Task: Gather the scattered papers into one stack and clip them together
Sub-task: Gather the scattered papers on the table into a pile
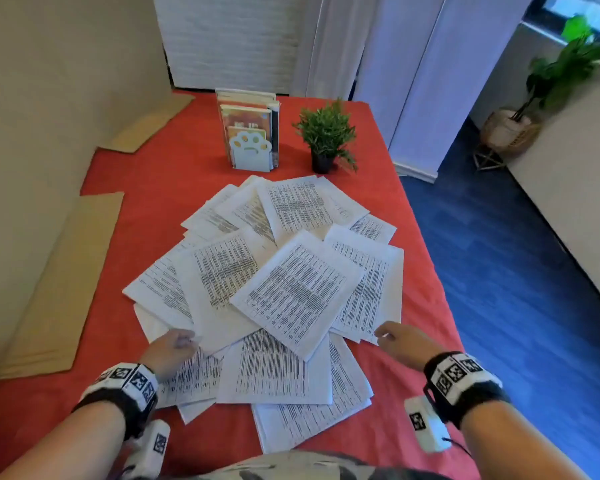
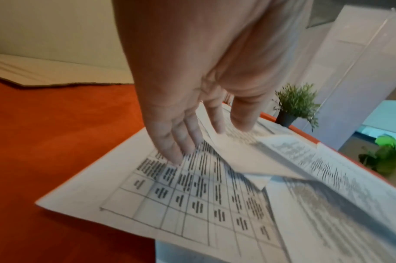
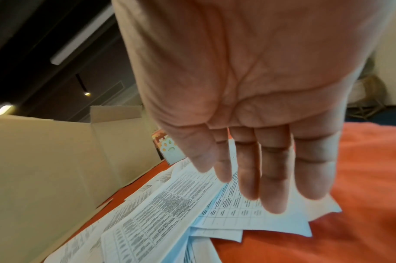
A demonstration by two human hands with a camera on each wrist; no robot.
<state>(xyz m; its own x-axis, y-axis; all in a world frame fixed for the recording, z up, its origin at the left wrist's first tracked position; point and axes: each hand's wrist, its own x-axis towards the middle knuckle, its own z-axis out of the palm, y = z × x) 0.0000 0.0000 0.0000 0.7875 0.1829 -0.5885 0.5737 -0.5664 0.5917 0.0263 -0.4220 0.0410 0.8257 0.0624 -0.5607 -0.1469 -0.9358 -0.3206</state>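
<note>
Several printed white sheets of paper (image 1: pixel 291 292) lie fanned and overlapping on the red tablecloth (image 1: pixel 146 188). My left hand (image 1: pixel 187 339) reaches the pile's near left edge. In the left wrist view its straight fingers (image 2: pixel 176 153) touch a gridded sheet (image 2: pixel 192 204), while a neighbouring sheet's corner is lifted beside the index finger and thumb. My right hand (image 1: pixel 381 336) is at the pile's near right edge. Its flat, straight fingers (image 3: pixel 271 192) hover over the outermost sheets (image 3: pixel 169 204) and hold nothing. No clip is visible in any view.
A book holder with a paw-shaped bookend (image 1: pixel 252 147) and a small potted plant (image 1: pixel 326 136) stand behind the pile. Flat cardboard pieces (image 1: pixel 59 289) lie along the table's left side against the wall. The table's right edge (image 1: pixel 426 258) drops to a blue floor.
</note>
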